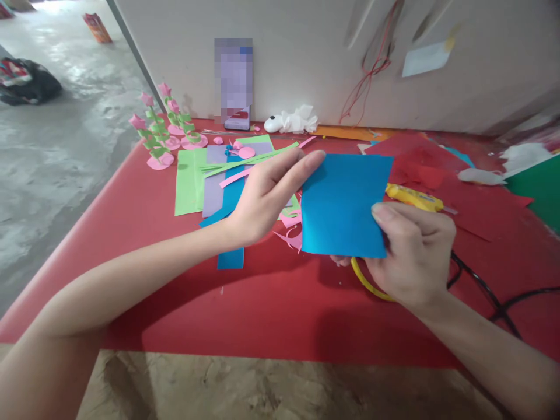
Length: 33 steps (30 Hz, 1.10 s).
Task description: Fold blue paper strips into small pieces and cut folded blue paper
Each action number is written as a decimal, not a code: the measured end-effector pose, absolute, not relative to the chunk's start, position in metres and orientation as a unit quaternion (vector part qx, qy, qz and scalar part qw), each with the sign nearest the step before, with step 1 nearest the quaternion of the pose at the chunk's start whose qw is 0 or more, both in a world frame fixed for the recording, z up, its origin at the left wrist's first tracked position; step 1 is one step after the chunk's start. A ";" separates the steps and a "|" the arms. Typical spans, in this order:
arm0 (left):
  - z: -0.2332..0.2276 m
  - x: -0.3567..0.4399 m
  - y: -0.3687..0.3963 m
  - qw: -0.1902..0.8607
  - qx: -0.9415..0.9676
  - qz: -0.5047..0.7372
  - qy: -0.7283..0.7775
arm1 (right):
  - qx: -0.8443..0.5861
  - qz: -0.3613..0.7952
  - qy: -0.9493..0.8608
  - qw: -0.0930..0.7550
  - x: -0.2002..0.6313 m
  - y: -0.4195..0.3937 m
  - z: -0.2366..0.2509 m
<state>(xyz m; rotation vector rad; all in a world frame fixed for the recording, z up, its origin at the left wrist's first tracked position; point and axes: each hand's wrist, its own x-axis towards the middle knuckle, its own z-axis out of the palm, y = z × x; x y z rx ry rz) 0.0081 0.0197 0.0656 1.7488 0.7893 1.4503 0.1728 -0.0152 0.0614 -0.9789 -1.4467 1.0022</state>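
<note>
A rectangular sheet of blue paper (347, 204) is held up above the red table, its face toward me. My left hand (273, 192) pinches its upper left corner, thumb along the edge. On the other side, my right hand (413, 251) grips the right edge with the thumb in front and the fingers curled behind. A yellow curved band (370, 284) shows below the sheet by my right hand; the rest of it is hidden. Pink paper scraps (291, 236) lie behind the sheet's left edge, and a yellow glue gun (415, 198) lies beyond my right hand.
Pink paper flowers on green stems (151, 134) stand at the table's back left. Green (188, 181) and purple sheets and strips lie nearby. A phone (236, 87) leans against the wall. Black cable (481, 286) crosses the right side, near red sheets (468, 204).
</note>
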 end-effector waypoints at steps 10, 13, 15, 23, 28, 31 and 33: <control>0.065 0.006 0.020 0.274 0.704 0.556 0.346 | -0.413 0.470 -0.584 0.517 0.174 -0.010 0.050; 0.064 0.006 0.024 0.341 0.667 0.560 0.355 | -0.413 0.482 -0.590 0.498 0.173 -0.010 0.051; 0.063 0.005 0.027 0.392 0.646 0.552 0.353 | -0.411 0.483 -0.589 0.500 0.173 -0.011 0.054; 0.056 0.005 0.022 0.483 0.718 0.401 0.301 | -0.419 0.449 -0.537 0.579 0.174 -0.002 0.061; 0.058 0.006 0.019 0.507 0.715 0.388 0.283 | -0.416 0.437 -0.533 0.593 0.178 -0.002 0.059; 0.061 0.007 0.017 0.516 0.708 0.379 0.299 | -0.416 0.430 -0.533 0.599 0.180 -0.002 0.059; 0.062 0.007 0.016 0.519 0.704 0.375 0.305 | -0.416 0.427 -0.531 0.602 0.180 -0.001 0.059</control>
